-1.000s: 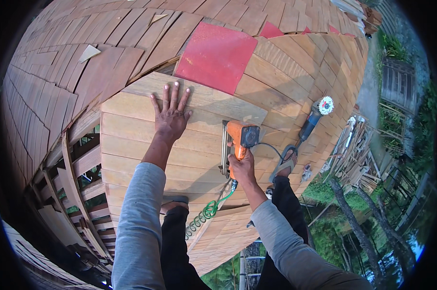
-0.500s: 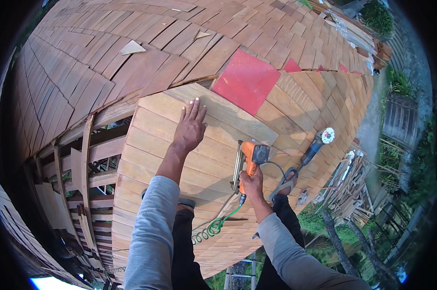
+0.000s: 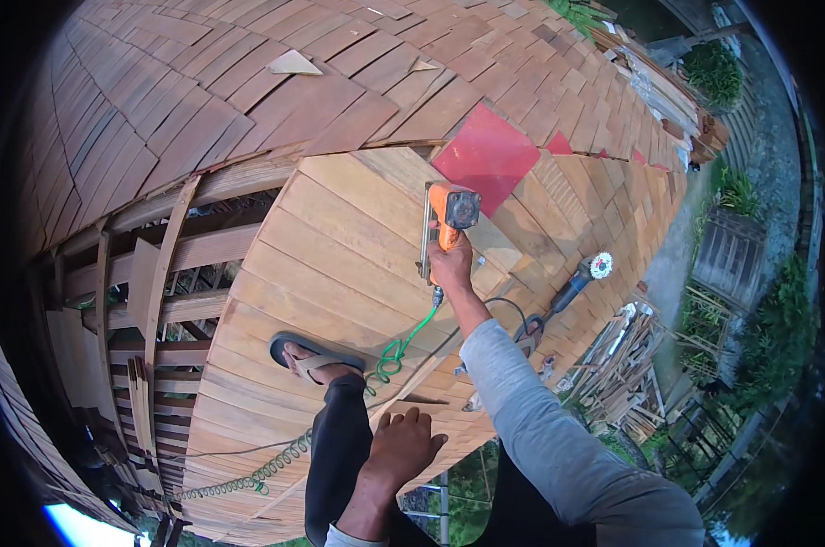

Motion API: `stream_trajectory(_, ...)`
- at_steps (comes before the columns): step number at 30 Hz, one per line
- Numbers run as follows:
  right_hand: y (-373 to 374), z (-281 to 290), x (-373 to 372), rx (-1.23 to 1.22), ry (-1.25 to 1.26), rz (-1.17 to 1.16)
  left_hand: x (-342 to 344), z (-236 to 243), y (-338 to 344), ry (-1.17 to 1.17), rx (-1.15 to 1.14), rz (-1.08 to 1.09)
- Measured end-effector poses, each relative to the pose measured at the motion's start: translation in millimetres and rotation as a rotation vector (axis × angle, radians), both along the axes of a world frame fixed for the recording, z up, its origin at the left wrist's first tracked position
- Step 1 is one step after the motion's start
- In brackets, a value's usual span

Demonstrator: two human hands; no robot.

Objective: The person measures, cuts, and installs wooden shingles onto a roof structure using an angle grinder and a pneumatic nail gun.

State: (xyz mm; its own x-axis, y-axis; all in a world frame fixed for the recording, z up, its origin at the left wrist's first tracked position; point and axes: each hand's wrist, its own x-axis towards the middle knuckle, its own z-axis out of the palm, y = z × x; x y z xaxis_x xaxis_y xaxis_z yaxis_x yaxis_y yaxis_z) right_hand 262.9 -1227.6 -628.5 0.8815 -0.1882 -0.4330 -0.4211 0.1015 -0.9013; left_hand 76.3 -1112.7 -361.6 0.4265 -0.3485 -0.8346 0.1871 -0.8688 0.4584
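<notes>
My right hand (image 3: 453, 260) is closed round the handle of an orange and black nail gun (image 3: 456, 205). The gun is over the upper end of pale wooden boards (image 3: 340, 232), and a green coiled air hose (image 3: 394, 356) trails from its handle. A red square sheet (image 3: 488, 159) lies just beyond the gun. My left hand (image 3: 402, 451) is back by my legs, thumb apart, fingers bent and foreshortened, with nothing visible in it. The left hand's palm is hidden.
On the shingles to the right lies a blue angle grinder (image 3: 572, 290) with a toothed disc. Open roof framing (image 3: 171, 264) gapes at the left. A dark cord (image 3: 276, 448) crosses the boards, and my sandalled left foot (image 3: 312, 360) stands on them. Scrap wood (image 3: 618, 374) is piled below right.
My left hand has come off the pale board and drawn back toward my legs. The right hand has carried the nail gun farther up the boards, closer to the red sheet.
</notes>
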Motion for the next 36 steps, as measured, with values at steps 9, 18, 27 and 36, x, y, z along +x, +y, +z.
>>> stream_trajectory(9, 25.9, 42.8, 3.8, 0.124, 0.093, 0.032, 17.8, 0.6, 10.0, -0.009, -0.035, 0.081)
stream_trajectory(18, 36.5, 55.9, -1.7, 0.128, 0.086, 0.049, 24.3, 0.4, 18.9, -0.028, -0.009, 0.123)
stream_trajectory(27, 29.8, 32.0, -29.4, 0.120, 0.148, 0.075, 27.9, 1.5, 18.2, -0.100, -0.050, 0.155)
stream_trajectory(36, 64.2, 56.2, -48.3, 0.237, 0.168, 0.122, 13.4, 3.8, 22.2, -0.136, 0.010, 0.158)
